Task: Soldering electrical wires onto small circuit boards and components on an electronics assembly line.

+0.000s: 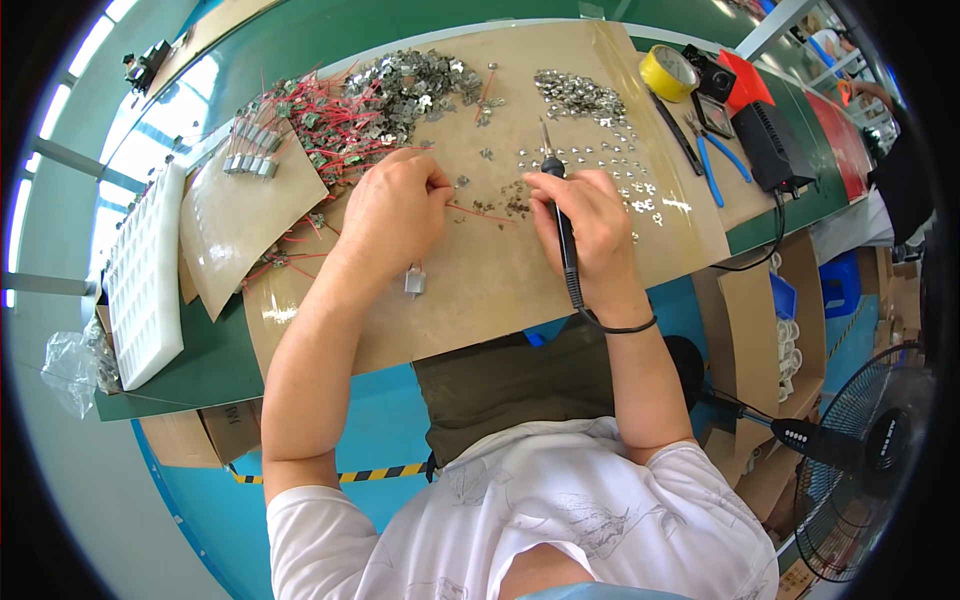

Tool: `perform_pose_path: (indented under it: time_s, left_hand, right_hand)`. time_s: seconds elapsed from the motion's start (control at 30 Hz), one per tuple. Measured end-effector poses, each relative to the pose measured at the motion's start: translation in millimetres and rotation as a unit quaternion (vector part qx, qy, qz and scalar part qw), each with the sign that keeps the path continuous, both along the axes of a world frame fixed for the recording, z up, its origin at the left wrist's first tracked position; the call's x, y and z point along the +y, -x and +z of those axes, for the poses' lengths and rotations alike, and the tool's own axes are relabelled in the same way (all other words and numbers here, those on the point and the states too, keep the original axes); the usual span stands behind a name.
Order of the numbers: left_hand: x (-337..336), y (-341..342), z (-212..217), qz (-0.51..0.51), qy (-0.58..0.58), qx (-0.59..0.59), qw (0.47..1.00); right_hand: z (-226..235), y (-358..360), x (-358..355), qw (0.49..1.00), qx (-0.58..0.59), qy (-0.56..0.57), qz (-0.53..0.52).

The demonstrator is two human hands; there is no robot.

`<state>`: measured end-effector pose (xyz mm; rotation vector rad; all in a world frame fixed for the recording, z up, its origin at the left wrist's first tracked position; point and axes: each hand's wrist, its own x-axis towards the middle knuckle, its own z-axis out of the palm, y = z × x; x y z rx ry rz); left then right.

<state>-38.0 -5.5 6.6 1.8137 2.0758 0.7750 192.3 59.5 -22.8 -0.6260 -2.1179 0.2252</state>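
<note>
My left hand (pixel 398 198) is closed in a pinch over the brown board, its fingertips turned inward. A thin red wire (pixel 485 214) runs out to the right from those fingertips; whatever else they grip is hidden. A small silver motor (pixel 414 281) lies by my left wrist. In my right hand (pixel 590 225) is a black soldering iron (pixel 566 245), held like a pen with its tip pointing up and away. Tiny brownish metal bits (pixel 516 200) are scattered between the hands. Small silver parts (pixel 595 158) lie in rows past the iron.
Heaps of metal plates (pixel 415 85) and red-wired parts (pixel 320 125) cover the far left. Several motors (pixel 250 150) rest on a cardboard sheet (pixel 245 215) beside a white tray (pixel 148 275). Yellow tape (pixel 668 74), blue-handled pliers (pixel 715 165) and a black box (pixel 770 145) stand right. A fan (pixel 865 460) is lower right.
</note>
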Motion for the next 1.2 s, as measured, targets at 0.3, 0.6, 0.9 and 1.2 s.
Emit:
perform_pose_path:
  time_s: [0.3,0.6,0.9,1.2]
  left_hand:
    - [3,6,4,0.014,-0.040,0.040,0.998]
    - [5,30,34,-0.038,-0.121,-0.461,0.878]
    - [23,-14,50,-0.013,-0.194,-0.408,0.892]
    - [15,-6,8,-0.059,-0.106,-0.458,0.880]
  right_hand:
    - [0,-1,1,1.000,0.002,0.013,0.002]
    - [-6,-5,3,0.999,0.017,0.027,0.029]
    - [-1,-5,-1,0.998,0.030,0.031,0.041]
    - [3,-5,-3,0.999,0.016,0.036,0.026]
